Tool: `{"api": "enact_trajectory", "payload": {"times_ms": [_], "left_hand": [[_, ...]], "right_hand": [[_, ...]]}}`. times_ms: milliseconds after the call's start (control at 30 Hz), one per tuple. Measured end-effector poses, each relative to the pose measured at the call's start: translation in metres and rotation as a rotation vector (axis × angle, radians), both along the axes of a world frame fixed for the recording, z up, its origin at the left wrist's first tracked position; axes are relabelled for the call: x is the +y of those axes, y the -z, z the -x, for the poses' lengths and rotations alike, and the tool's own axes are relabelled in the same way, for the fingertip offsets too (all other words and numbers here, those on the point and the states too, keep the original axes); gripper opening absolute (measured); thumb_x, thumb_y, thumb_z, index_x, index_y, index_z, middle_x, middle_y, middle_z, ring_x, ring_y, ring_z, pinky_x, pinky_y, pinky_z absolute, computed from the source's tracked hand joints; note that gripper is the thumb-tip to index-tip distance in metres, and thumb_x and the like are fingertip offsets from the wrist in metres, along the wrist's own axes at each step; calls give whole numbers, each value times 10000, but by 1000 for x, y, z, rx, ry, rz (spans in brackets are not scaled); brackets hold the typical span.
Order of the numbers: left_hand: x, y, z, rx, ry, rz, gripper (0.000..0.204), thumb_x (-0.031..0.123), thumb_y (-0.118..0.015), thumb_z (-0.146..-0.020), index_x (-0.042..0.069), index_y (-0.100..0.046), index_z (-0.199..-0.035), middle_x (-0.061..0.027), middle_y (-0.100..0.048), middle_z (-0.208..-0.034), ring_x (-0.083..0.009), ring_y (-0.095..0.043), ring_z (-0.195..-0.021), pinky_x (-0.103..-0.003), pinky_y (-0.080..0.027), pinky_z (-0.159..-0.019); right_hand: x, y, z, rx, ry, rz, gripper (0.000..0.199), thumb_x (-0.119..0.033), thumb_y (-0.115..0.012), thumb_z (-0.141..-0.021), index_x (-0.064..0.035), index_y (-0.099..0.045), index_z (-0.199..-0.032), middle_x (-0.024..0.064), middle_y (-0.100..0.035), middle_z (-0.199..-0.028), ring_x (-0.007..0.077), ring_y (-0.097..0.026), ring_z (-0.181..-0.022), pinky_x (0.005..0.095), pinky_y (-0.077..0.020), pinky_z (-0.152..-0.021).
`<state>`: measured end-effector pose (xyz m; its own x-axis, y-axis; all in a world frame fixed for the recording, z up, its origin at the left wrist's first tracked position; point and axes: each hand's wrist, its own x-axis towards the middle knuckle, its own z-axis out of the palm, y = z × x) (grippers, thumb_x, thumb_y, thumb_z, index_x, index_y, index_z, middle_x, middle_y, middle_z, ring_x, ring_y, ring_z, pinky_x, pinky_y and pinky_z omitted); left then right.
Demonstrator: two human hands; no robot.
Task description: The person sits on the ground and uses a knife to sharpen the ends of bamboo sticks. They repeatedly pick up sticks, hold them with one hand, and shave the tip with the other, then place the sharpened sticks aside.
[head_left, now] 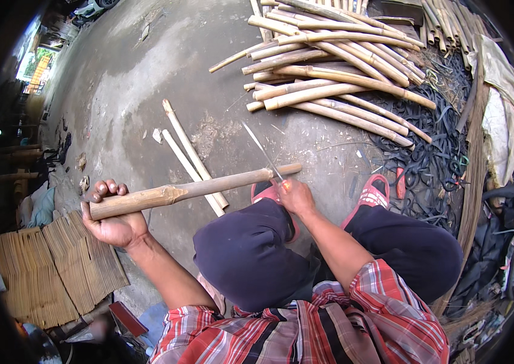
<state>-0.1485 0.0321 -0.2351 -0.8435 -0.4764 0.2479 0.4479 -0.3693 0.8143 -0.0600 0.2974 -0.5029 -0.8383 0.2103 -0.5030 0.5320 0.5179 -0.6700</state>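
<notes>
A bamboo pole lies slantwise in front of me, its thick end at the left and its thin end by my right foot. My left hand is wrapped round the thick end from below, fingers curling over the far side. In my right hand is a hand tool with a long, narrow, pointed blade and what looks like an orange handle. The blade crosses the pole close to its thin end. Whether its edge has teeth, I cannot make out. My bent left knee is just below the pole.
Two thinner bamboo poles lie on the concrete floor beyond. A heap of bamboo poles fills the far right, next to tangled black strips. Flat bundles of slats lie at the left. Pink sandals are on my feet.
</notes>
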Motion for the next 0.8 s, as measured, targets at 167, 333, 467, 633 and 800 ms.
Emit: {"api": "enact_trajectory", "payload": {"times_ms": [167, 333, 467, 633, 800], "left_hand": [[-7, 1, -6, 158, 220, -11, 349, 349, -443, -1017, 92, -483, -784, -50, -454, -737, -170, -457, -647, -316, -423, -576], [-8, 4, -5, 219, 367, -18, 397, 393, -448, -1019, 83, -507, -777, -46, -453, -706, -158, -456, -627, -293, -417, -536], [-7, 6, -6, 259, 333, -29, 465, 469, -453, -1019, 61, -559, -823, -46, -465, -707, -152, -459, -615, -294, -416, -515], [-15, 14, -5, 159, 82, 25, 521, 525, -428, -1019, 61, -594, -851, -51, -486, -694, -165, -474, -579, -298, -421, -487], [-20, 12, -8, 21, -81, -48, 497, 514, -420, -1016, 78, -568, -828, -56, -490, -691, -185, -490, -583, -317, -447, -549]], "right_hand": [[-1, -6, 0, 30, -30, 10, 385, -372, -638, -916, -42, -670, -1110, 308, -694, -970, 480, -672, -944, 541, -541, -839], [-15, -13, 9, 302, -171, 83, 347, -340, -647, -916, -40, -664, -1089, 285, -701, -926, 485, -668, -921, 552, -537, -816], [-18, -19, 9, 87, 7, -29, 319, -311, -661, -901, -48, -635, -1079, 257, -709, -953, 473, -675, -925, 549, -538, -825], [-21, -20, 0, 264, -165, 66, 363, -323, -643, -902, -35, -656, -1123, 291, -703, -965, 469, -682, -950, 536, -549, -853], [2, -4, -2, -92, 17, -11, 361, -318, -601, -930, -4, -684, -1086, 309, -700, -971, 470, -684, -956, 540, -555, -835]]}}
